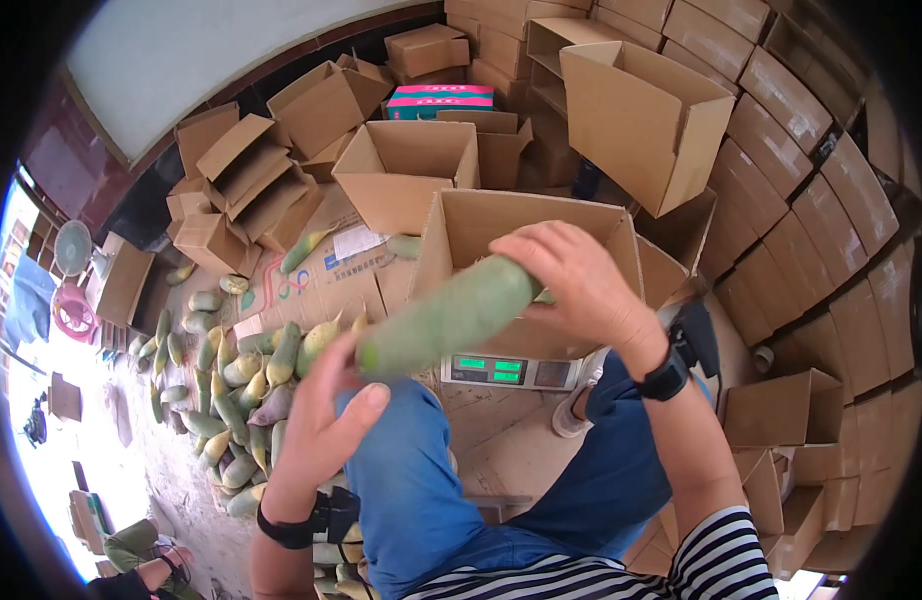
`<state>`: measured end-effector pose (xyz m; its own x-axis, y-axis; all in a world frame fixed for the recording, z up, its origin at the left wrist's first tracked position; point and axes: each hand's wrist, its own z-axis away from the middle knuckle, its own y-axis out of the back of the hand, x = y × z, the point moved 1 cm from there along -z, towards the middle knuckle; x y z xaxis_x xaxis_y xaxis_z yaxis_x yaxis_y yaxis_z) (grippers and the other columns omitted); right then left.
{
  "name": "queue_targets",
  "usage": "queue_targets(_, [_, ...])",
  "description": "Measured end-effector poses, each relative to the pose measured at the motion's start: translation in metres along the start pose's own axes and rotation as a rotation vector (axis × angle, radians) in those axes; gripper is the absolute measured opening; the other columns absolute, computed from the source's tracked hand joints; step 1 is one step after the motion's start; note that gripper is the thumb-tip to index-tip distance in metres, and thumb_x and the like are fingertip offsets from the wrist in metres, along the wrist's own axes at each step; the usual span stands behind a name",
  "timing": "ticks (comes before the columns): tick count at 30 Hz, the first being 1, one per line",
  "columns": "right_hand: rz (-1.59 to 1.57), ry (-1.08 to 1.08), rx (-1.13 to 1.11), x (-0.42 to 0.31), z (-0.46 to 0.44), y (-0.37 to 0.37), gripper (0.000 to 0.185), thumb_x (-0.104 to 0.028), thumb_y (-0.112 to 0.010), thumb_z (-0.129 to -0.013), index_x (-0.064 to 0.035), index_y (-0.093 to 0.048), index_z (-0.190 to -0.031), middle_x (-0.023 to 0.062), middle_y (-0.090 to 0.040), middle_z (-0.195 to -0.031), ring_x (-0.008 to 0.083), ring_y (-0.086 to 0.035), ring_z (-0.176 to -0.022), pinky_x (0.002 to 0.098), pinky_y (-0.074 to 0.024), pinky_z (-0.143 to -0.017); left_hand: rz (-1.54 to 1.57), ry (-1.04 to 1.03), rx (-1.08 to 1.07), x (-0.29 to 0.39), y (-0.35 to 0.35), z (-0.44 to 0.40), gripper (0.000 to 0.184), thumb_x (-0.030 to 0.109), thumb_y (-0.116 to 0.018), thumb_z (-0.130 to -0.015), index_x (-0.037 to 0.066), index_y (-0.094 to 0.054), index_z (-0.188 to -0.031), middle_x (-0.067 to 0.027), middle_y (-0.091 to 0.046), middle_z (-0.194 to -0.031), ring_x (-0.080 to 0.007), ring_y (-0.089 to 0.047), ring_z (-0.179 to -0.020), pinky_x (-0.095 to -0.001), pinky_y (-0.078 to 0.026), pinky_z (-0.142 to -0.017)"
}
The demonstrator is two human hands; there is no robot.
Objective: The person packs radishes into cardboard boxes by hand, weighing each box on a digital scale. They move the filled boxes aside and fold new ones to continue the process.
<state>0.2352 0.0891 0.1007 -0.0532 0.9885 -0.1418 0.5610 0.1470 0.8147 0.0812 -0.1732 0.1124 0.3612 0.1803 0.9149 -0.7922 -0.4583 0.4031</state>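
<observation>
A large green radish (451, 315), slightly blurred, is held slantwise above my lap between my two hands. My right hand (576, 285) grips its upper end, over the near edge of an open cardboard box (531, 210). Around the lower, left end curves my left hand (321, 425), its thumb just below the radish and its fingertips partly hidden. The box rests on a digital scale (513, 372) with lit green readouts. Most of the box's inside is hidden by the radish and my right hand.
A heap of green radishes (239, 400) covers the floor on the left. Open cardboard boxes (406, 165) crowd the back, and stacked cartons (781, 170) form a wall on the right. A pink and teal box (439, 98) sits behind. Another person's leg (131, 550) shows lower left.
</observation>
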Motion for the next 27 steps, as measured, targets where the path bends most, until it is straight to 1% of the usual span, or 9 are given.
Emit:
queue_targets(1, [0.0,-0.006,0.005,0.006,0.004,0.003,0.054,-0.021,-0.076,-0.069,-0.0103,-0.055,-0.118,0.0118,-0.06,-0.108,0.033,-0.059,-0.1,0.0437,-0.0474,-0.089,-0.005,-0.001,-0.006,-0.004,0.002,0.003,0.064,0.042,-0.061,-0.089,-0.004,-0.048,-0.131,-0.0131,-0.062,-0.108,-0.0219,-0.061,-0.099,-0.0324,-0.046,-0.087])
queue_targets(3, [0.007,-0.335,-0.212,0.019,0.013,0.004,0.049,-0.029,-0.077,-0.07,-0.0064,-0.056,-0.109,0.0148,-0.061,-0.102,0.0347,-0.063,-0.092,0.0437,-0.0505,-0.081,-0.53,-0.215,0.1,-0.023,0.003,0.015,0.064,0.037,-0.07,-0.084,-0.004,-0.05,-0.13,-0.0218,-0.051,-0.13,-0.0332,-0.048,-0.124,-0.0434,-0.037,-0.105])
queue_targets(4, [0.006,-0.336,-0.212,0.027,0.016,0.001,0.049,-0.029,-0.077,-0.07,-0.0064,-0.056,-0.109,0.0148,-0.061,-0.102,0.0347,-0.063,-0.092,0.0437,-0.0505,-0.081,-0.594,-0.177,0.02,-0.036,-0.003,0.02,0.066,0.034,-0.074,-0.079,-0.003,-0.051,-0.128,-0.0239,-0.047,-0.133,-0.0387,-0.045,-0.125,-0.0471,-0.036,-0.105])
queue_targets(7, [0.278,-0.425,-0.392,0.061,0.029,-0.027,0.052,-0.038,-0.078,-0.07,-0.0035,-0.056,-0.103,0.017,-0.061,-0.098,0.0356,-0.064,-0.088,0.0441,-0.0521,-0.076,-0.821,-0.251,0.083,-0.05,-0.021,0.027,0.065,0.033,-0.076,-0.075,-0.003,-0.053,-0.125,-0.0216,-0.05,-0.128,-0.0391,-0.047,-0.121,-0.048,-0.038,-0.103])
queue_targets(10, [0.262,-0.472,-0.468,0.085,0.04,-0.057,0.054,-0.039,-0.078,-0.07,-0.0019,-0.057,-0.103,0.0176,-0.062,-0.097,0.035,-0.064,-0.091,0.0435,-0.0524,-0.078,-0.722,-0.244,0.082,-0.052,-0.016,0.027,0.064,0.031,-0.079,-0.072,-0.002,-0.055,-0.122,-0.0199,-0.052,-0.124,-0.0392,-0.048,-0.117,-0.048,-0.04,-0.101])
queue_targets(16, [0.253,-0.588,-0.376,0.112,0.06,-0.114,0.037,-0.031,-0.069,-0.081,-0.007,-0.062,-0.108,0.0157,-0.064,-0.102,0.0357,-0.063,-0.099,0.0446,-0.0513,-0.084,-0.701,-0.193,0.083,-0.056,-0.01,0.033,0.066,0.029,-0.079,-0.071,0.001,-0.054,-0.125,-0.0199,-0.051,-0.13,-0.0379,-0.047,-0.123,-0.0458,-0.037,-0.105])
queue_targets(18, [0.371,-0.57,-0.713,0.126,0.076,-0.127,0.015,-0.016,-0.065,-0.082,-0.0046,-0.069,-0.09,0.0153,-0.069,-0.098,0.0334,-0.067,-0.094,0.0442,-0.054,-0.078,-0.719,-0.211,0.096,-0.056,-0.007,0.033,0.065,0.03,-0.079,-0.071,0.0,-0.055,-0.123,-0.0196,-0.053,-0.126,-0.0382,-0.048,-0.119,-0.0464,-0.039,-0.102])
queue_targets(23, [0.32,-0.521,-0.519,0.095,0.05,-0.085,0.017,-0.019,-0.059,-0.084,-0.0061,-0.07,-0.086,0.0163,-0.07,-0.089,0.0335,-0.068,-0.09,0.0438,-0.0541,-0.078,-0.714,-0.21,0.103,-0.062,-0.003,0.032,0.063,0.03,-0.08,-0.07,-0.001,-0.056,-0.12,-0.0187,-0.055,-0.122,-0.0379,-0.05,-0.115,-0.0459,-0.04,-0.101])
queue_targets(27, [0.225,-0.491,-0.487,0.06,0.038,-0.05,0.026,-0.027,-0.059,-0.089,-0.0061,-0.064,-0.104,0.0156,-0.066,-0.096,0.0345,-0.063,-0.096,0.0443,-0.0504,-0.082,-0.703,-0.198,0.108,-0.061,-0.004,0.032,0.062,0.028,-0.079,-0.071,0.001,-0.056,-0.123,-0.0174,-0.055,-0.124,-0.0361,-0.05,-0.117,-0.0444,-0.039,-0.102])
